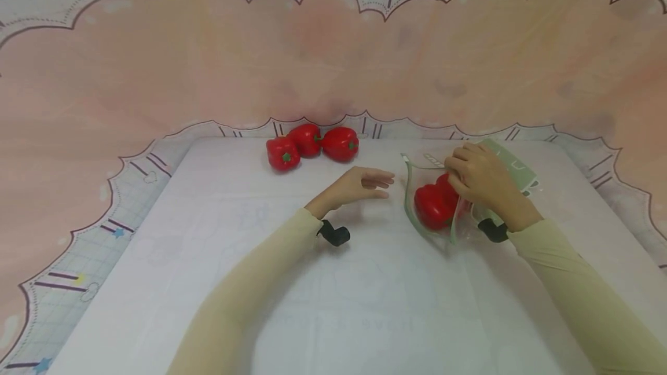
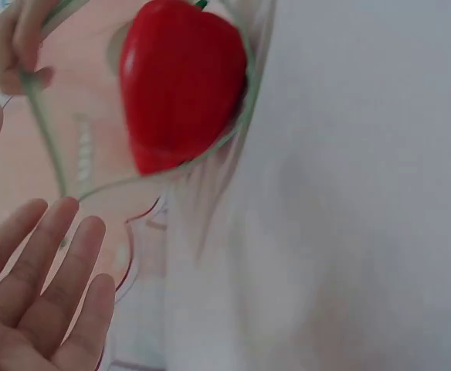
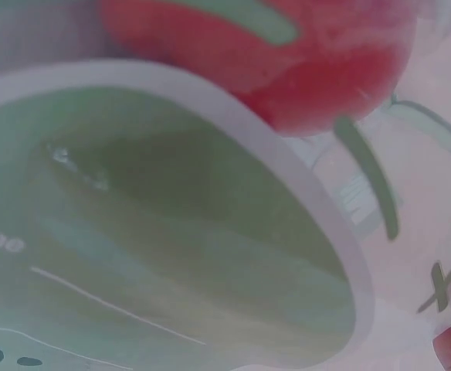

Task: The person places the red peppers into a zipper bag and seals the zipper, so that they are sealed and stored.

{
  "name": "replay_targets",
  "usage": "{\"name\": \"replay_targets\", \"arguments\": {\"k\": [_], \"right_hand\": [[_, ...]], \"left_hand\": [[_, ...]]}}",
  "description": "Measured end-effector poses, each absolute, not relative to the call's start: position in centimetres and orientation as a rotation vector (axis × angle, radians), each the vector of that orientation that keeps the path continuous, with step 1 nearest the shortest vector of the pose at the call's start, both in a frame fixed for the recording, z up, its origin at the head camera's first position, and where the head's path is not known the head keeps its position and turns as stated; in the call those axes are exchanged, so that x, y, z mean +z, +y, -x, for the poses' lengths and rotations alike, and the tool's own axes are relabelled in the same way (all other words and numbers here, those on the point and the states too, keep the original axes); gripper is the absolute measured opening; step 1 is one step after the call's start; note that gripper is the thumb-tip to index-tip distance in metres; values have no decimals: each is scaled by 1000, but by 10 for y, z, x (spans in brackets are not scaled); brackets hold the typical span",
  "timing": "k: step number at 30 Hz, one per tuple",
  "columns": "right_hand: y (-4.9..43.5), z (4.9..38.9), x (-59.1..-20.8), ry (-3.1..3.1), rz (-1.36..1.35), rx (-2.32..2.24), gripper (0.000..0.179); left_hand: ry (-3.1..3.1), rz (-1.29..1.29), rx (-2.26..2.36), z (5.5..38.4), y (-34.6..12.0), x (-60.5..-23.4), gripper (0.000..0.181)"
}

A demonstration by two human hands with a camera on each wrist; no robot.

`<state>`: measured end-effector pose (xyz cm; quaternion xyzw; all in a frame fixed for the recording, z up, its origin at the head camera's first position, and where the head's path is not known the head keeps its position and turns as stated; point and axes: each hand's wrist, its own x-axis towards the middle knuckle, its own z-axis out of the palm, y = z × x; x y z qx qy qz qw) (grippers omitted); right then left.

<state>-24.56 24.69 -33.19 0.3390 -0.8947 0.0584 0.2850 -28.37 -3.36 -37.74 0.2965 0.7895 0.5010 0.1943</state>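
Your right hand (image 1: 479, 178) grips the upper edge of a clear plastic bag (image 1: 464, 219), its fingers curled over the film. The bag stands propped on the right-hand part of the white desk (image 1: 312, 294), its green-edged mouth gaping toward your other hand. Inside, just behind that rim, sits a glossy red bell pepper (image 1: 433, 208); you can see it through the film, and your left wrist view shows its green stem at the top. Whether a second one is tucked behind it, you cannot tell.

Your left hand (image 1: 359, 184) is released: its fingers reach out straight toward the mouth of the bag, thumb apart, holding nothing. In the head view they lie just beside the rim with a small gap.

Your right wrist view is filled by the bag's green printed panel (image 3: 187, 224), which has a pale curved border and white lettering ending in "me", with the red of the pepper above it.

At the far edge of the desk, left of the bag, you have three more red bell peppers close together: the left one (image 1: 280, 149) with its stem facing you, the middle one (image 1: 304, 139) set slightly farther back, and the right one (image 1: 339, 144) with its stem pointing right. Behind them hangs a peach backdrop (image 1: 250, 68) with a scalloped, patterned border. Your sleeves (image 1: 250, 282) are pale yellow-green.
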Motion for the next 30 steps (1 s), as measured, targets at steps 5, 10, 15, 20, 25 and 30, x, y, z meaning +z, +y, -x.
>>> {"name": "replay_targets", "arguments": {"k": [5, 10, 15, 20, 25, 30], "right_hand": [[247, 245, -332, -2422, -894, 143, 14], [247, 245, -332, -2416, -896, 156, 13], [247, 245, -332, -2418, -892, 159, 13], [247, 246, -332, -2418, -889, 154, 12], [249, 247, -334, -2407, -897, 160, 12], [249, 247, -335, -2414, -893, 160, 13]], "left_hand": [[2207, -796, 1444, 286, -58, -363, 52], [2247, -776, 1486, 290, -84, -348, 53], [2330, -771, 1495, 292, -109, -330, 55], [2395, -753, 1481, 294, -128, -315, 54], [2422, -714, 1483, 300, -148, -310, 52], [2484, -641, 1454, 310, -172, -313, 55]]}}
